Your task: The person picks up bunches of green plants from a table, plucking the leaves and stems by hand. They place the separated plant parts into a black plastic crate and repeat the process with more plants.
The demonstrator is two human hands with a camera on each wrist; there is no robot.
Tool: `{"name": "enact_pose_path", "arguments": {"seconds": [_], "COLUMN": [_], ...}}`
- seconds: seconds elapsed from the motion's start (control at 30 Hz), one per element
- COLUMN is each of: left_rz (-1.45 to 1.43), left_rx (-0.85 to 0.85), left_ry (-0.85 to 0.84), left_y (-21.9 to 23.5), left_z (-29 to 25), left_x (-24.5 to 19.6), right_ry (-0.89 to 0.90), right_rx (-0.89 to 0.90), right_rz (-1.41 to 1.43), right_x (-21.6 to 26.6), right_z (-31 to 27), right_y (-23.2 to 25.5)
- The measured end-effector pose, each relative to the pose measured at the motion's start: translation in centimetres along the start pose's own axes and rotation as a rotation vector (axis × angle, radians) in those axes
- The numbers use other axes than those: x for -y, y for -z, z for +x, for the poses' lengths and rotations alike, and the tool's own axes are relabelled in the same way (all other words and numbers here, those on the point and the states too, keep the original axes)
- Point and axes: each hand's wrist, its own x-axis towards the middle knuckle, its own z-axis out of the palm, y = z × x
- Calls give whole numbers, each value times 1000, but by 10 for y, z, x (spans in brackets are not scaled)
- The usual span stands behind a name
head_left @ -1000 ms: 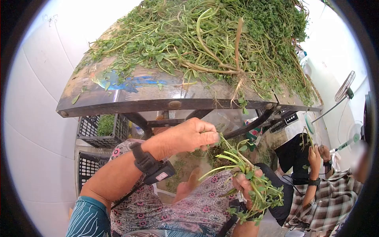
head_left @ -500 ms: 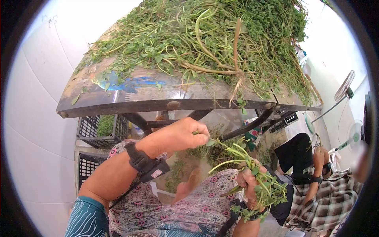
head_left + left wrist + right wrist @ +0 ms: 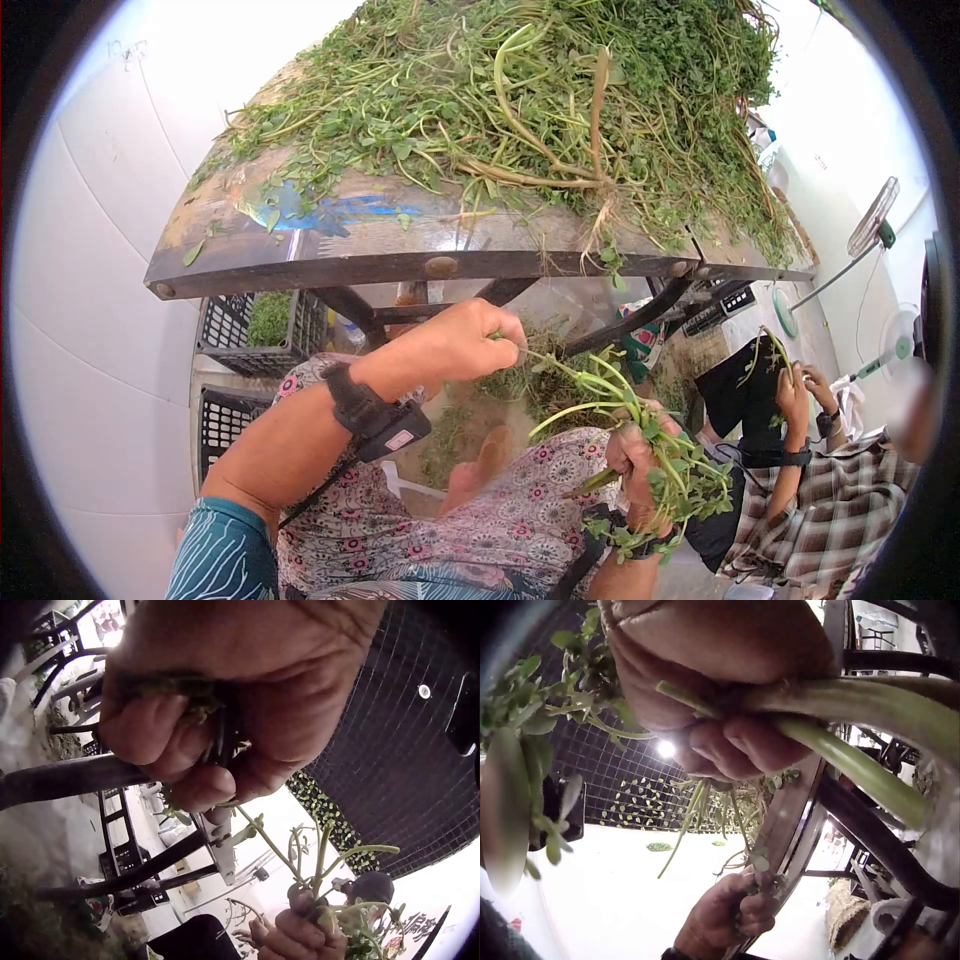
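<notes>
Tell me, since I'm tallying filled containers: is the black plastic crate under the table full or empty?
Partly filled at least: green leaves show inside the black plastic crate; how deep they go cannot be told.

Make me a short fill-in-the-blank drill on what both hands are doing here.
1. The right hand grips a bunch of green ____.
2. The left hand pinches the tip of one ____.
3. A big heap of greens lies on the ____.

Missing words: stems; stem; table
</notes>
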Motion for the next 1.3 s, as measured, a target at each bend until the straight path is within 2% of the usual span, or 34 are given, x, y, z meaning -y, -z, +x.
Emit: {"name": "enact_pose_path", "arguments": {"seconds": [0.2, 0.3, 0.5, 0.6, 0.7, 0.73, 0.83, 0.9, 0.93, 1.03, 1.07, 1.17, 1.2, 1.3], "left_rz": [15, 13, 48, 234, 335, 333, 300, 240, 256, 293, 298, 262, 246, 236], "left_rx": [16, 15, 11, -75, -121, -129, -125, -84, -101, -158, -180, -203, -200, -278], "left_ry": [23, 46, 57, -98, -94, -87, -47, 4, -52, -188, -212, -260, -278, -218], "left_y": [1, 1, -2, -6, -7, -7, -7, -5, -6, -10, -11, -10, -10, -14], "left_z": [-1, -1, -3, 1, 1, 1, 1, -2, -1, 2, 2, 2, 2, 5], "left_x": [-12, -13, -16, 1, 3, 3, -3, -16, -14, -4, -4, -3, -3, -6], "right_ry": [-2, 40, -3, 173, 642, 591, 369, 184, 58, 83, 206, 245, 245, 243], "right_rx": [-28, -37, -94, -61, 29, 57, 14, 155, 274, 245, 170, 171, 126, 11], "right_rz": [24, -165, -178, -325, -623, -707, -608, -287, -234, -202, -138, 83, -206, -138], "right_x": [-7, -1, 3, 8, 15, 23, 26, 17, 22, 29, 21, 11, 12, 10], "right_z": [-3, -1, -1, -1, 5, 2, -7, -6, -3, -13, -17, -19, -19, -22], "right_y": [1, 2, 2, -8, -17, -18, -18, 1, 15, 5, -1, -3, 4, 0]}}
